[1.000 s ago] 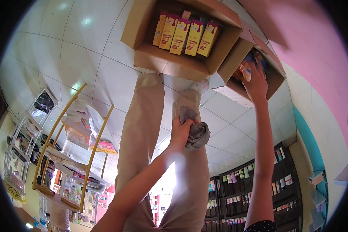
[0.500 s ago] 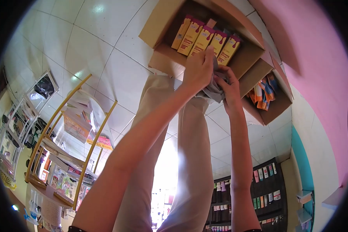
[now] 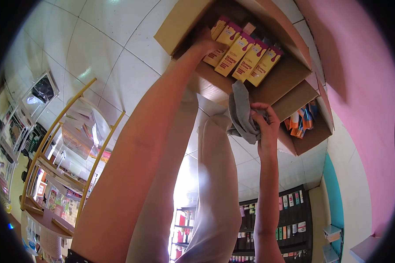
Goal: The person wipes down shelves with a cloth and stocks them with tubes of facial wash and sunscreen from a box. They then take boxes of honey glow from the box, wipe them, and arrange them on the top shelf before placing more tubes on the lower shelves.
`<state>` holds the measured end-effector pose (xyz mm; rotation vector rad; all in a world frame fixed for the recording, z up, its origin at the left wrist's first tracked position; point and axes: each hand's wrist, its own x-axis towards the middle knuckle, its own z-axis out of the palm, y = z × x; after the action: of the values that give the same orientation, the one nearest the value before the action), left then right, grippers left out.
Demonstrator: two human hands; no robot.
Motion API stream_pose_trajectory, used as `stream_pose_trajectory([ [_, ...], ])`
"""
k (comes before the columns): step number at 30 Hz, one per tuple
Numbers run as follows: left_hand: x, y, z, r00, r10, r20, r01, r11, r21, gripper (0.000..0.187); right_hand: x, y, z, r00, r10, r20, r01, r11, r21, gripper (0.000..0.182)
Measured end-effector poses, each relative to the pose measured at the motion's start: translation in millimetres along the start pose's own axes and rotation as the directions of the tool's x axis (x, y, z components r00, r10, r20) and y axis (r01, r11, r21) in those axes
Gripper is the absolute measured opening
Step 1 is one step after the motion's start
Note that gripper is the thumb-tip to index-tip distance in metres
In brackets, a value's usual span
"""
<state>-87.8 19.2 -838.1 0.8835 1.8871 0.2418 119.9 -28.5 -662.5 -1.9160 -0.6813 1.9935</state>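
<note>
The right hand (image 3: pixel 267 122) has a grey cloth (image 3: pixel 241 114) pinched between thumb and bent fingers, most of it bunched beside the palm and one folded end poking up past the fingertips. Ahead and to the left of that grip, the left hand (image 3: pixel 205 44) reaches into the larger cardboard box (image 3: pixel 175 23), its fingers at the near end of a row of yellow cartons (image 3: pixel 235 52) and its thumb across a carton face. Whether it has closed on one, I cannot tell — the fingertips are hidden.

The cartons stand side by side just ahead of the cloth, a little askew. Pulling one out at a slant could drag or tip its neighbour, since they sit so close; a thumb pressing mid-face could dent the thin card. The loose cloth end, near the box's front flap, might catch on that edge if the right hand moved forward.

The cloth looks soft and matt, rumpled into thick folds. The cartons are slim, upright and crisp-edged, with a dark drip pattern at the top; the box around them is plain brown board with splayed flaps. Just right of the cloth grip, a smaller cardboard box (image 3: pixel 318 136) holds orange-and-blue packets (image 3: pixel 300 122) — shiny, probably flexible film. Beyond lies smooth, pale tiled floor (image 3: pixel 131 52).
</note>
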Motion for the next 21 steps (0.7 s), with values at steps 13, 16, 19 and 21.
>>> stream_pose_trajectory([
  [13, -2, -4, -2, 0.993, -0.018, 0.114, 0.03, 0.993, -0.111, 0.072, 49, -8, 9, 0.999, -0.03, 0.011, 0.031, 0.99, -0.137, 0.011],
  [16, -4, -3, -10, 0.978, -0.002, 0.207, 0.031, 0.99, -0.137, 0.064, 55, -10, 10, 0.999, -0.041, 0.01, 0.042, 0.991, -0.13, 0.011],
  [19, -19, 6, -3, 0.995, -0.057, 0.08, 0.063, 0.995, -0.08, 0.06, 58, -10, 10, 0.999, -0.049, -0.012, 0.046, 0.985, -0.166, 0.011],
  [21, -26, 9, 1, 0.995, -0.082, -0.049, 0.078, 0.994, -0.072, 0.059, 59, -9, 11, 0.999, -0.054, -0.004, 0.052, 0.983, -0.178, 0.012],
])
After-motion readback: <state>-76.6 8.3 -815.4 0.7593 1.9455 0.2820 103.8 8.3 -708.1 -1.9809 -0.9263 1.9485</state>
